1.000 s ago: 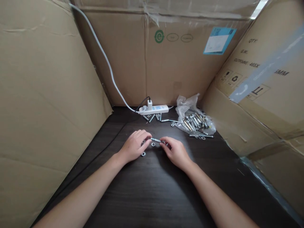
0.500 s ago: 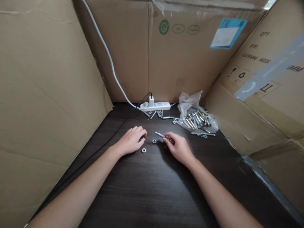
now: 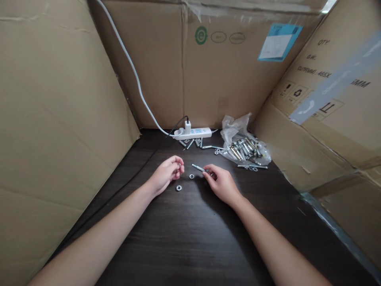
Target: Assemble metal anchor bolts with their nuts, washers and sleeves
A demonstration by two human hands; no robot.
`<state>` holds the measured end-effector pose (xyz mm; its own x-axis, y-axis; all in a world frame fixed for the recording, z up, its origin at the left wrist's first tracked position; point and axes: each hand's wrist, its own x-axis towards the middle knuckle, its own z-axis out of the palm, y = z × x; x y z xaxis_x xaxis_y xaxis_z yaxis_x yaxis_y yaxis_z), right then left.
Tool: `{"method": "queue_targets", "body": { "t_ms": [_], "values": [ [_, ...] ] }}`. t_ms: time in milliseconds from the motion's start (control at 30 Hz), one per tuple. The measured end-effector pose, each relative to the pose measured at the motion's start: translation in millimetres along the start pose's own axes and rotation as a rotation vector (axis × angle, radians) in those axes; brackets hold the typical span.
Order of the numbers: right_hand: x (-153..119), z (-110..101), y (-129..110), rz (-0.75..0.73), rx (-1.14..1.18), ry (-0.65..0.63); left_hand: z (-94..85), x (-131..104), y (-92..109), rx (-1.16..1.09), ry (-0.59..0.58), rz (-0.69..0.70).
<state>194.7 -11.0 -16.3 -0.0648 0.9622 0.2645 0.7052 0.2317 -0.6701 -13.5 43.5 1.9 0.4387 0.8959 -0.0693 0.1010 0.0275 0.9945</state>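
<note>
My right hand [image 3: 220, 183] pinches an expansion bolt [image 3: 197, 168] near one end, its slim silver shaft pointing left and away from me. Across from it, my left hand [image 3: 168, 174] is raised slightly, thumb and fingers curled together around a small metal washer that the fingertips mostly hide. Between the hands a ring-shaped washer [image 3: 191, 176] lies flat on the dark table. Closer to me, just below the left hand, rests a hex nut [image 3: 179, 188].
A clear plastic bag [image 3: 235, 129] of metal bolts [image 3: 245, 149] lies at the back right. Loose bolts and rings lie beside it and before a white power strip [image 3: 196, 133]. A black cable [image 3: 138, 172] runs along the left. Cardboard walls [image 3: 160, 79] enclose the table [image 3: 178, 242].
My left hand has picked the small washer up off the table and turned, its fingers now curled in. The right hand still holds the bolt in about the same place. The view shifted slightly.
</note>
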Motion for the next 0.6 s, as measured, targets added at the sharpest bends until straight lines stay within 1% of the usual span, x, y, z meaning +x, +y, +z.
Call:
{"method": "queue_targets", "body": {
  "t_ms": [67, 100, 133, 167, 267, 300, 367, 467, 600],
  "values": [
    [0, 0, 0, 0.003, 0.007, -0.002, -0.1, 0, 0, -0.081, -0.027, -0.051],
    [0, 0, 0, 0.004, 0.01, -0.002, -0.4, 0, 0, -0.057, -0.031, -0.053],
    [0, 0, -1, 0.004, 0.011, -0.001, -0.4, 0, -1, 0.015, -0.02, -0.034],
    [0, 0, -1, 0.003, 0.011, 0.001, -0.1, -1, -2, 0.131, 0.001, 0.009],
    [0, 0, -1, -0.005, 0.011, 0.008, 3.3, -1, -5, 0.572, 0.037, 0.218],
    [0, 0, -1, -0.007, 0.014, 0.009, 4.8, -1, -6, 0.69, 0.022, 0.274],
    [0, 0, -1, -0.009, 0.02, 0.008, 7.5, -1, -8, 0.844, -0.03, 0.322],
    [0, 0, -1, -0.015, 0.024, 0.008, 10.0, 0, -9, 0.96, -0.076, 0.336],
    [0, 0, 0, -0.022, 0.023, 0.011, 11.9, 0, -10, 0.969, -0.067, 0.348]
  ]
}}
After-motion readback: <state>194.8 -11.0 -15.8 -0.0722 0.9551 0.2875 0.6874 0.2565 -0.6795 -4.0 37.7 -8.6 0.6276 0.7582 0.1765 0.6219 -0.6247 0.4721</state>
